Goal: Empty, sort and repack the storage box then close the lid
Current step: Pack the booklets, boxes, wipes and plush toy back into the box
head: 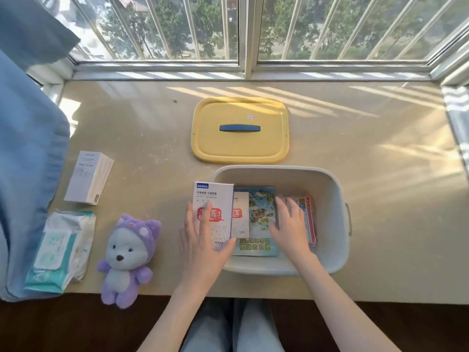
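Bright daylight through barred window (165,26) stripes table (380,138) with slanted bar shadows; warm glare at right. Wide-angle bending at edges; foreground dim, slightly soft.

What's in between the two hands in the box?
In the head view, a small white box and a colourful map booklet lie between the left hand and right hand.

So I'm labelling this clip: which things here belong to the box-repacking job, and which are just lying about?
Job: storage box, yellow lid, KOVOL box, map booklet, pink cards, white box, wet wipes, plush toy.
Lying about: blue fabric, tiny loose object.
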